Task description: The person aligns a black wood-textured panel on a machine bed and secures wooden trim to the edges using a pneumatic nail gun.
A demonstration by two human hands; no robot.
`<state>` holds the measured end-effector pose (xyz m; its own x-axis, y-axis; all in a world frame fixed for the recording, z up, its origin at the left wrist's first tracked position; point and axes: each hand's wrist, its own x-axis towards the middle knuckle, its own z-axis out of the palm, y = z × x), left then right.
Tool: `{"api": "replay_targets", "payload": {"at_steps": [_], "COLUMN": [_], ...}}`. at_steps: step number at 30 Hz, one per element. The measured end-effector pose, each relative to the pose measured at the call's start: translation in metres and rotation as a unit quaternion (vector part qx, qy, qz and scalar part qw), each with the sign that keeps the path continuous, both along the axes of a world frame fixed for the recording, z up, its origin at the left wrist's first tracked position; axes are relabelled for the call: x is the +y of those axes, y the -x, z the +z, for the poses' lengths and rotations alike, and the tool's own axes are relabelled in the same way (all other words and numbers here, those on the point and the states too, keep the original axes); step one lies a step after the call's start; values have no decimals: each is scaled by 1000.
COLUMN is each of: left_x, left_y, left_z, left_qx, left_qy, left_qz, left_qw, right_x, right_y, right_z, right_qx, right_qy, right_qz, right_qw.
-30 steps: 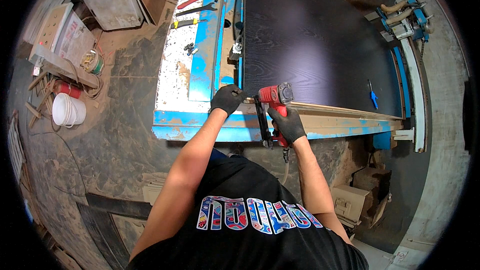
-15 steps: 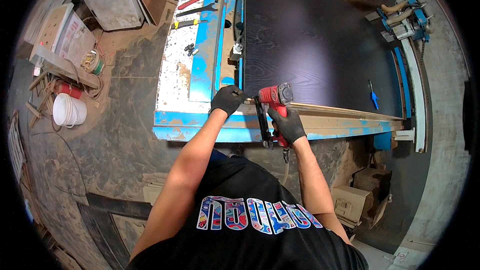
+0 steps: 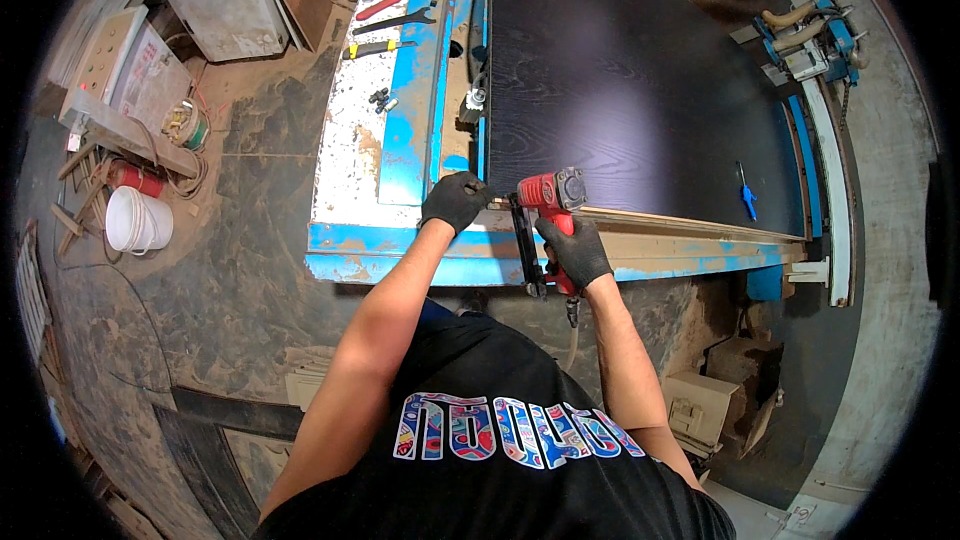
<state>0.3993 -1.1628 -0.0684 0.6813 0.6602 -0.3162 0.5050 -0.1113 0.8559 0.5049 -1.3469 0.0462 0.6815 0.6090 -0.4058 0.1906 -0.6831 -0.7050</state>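
Note:
My right hand (image 3: 577, 256), in a dark glove, grips a red and black pneumatic nail gun (image 3: 541, 190) with an air hose below its handle. The gun's nose is against or very close to the near edge of a large dark wood-grain panel (image 3: 600, 90), by its near left corner. At that corner my left hand (image 3: 457, 202), gloved too, is closed with the fingertips pinched together. Whatever lies between those fingertips is too small to make out. The panel rests on a worn blue and white machine bed (image 3: 400, 237).
Wrenches (image 3: 395, 20), a yellow-handled tool (image 3: 377, 48) and small black parts (image 3: 380, 98) lie on the bed's left side. A blue-handled tool (image 3: 747, 195) lies on the panel. A white bucket (image 3: 138, 220) stands on the floor at left, cardboard boxes (image 3: 745, 370) at lower right.

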Motion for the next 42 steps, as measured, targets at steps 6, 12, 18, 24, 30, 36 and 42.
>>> {"api": "replay_targets", "payload": {"at_steps": [6, 12, 18, 24, 30, 36, 42], "left_x": [1, 2, 2, 6, -5, -3, -2], "left_y": [2, 1, 4, 5, -8, -9, -8], "left_z": [1, -1, -6, -35, 3, -21, -6], "left_qx": [-15, -31, -46, -124, 7, 4, 13], "left_qy": [-15, -18, -39, 102, -10, -135, -76], "left_qz": [-5, 3, -12, 62, -16, -15, -26], "left_qw": [1000, 999, 998, 985, 1000, 991, 997], "right_x": [2, -7, -29, -50, -70, -81, -87], "right_y": [2, 10, 10, 13, 12, 12, 11], "right_z": [19, 40, 41, 44, 39, 31, 38], "right_qx": [4, 42, 14, 17, 48, 32, 43], "right_qy": [34, -30, -26, -19, -35, -54, -27], "right_qz": [-6, -44, -58, -67, -99, -91, -111], "right_qw": [999, 998, 998, 997, 993, 994, 993]}}
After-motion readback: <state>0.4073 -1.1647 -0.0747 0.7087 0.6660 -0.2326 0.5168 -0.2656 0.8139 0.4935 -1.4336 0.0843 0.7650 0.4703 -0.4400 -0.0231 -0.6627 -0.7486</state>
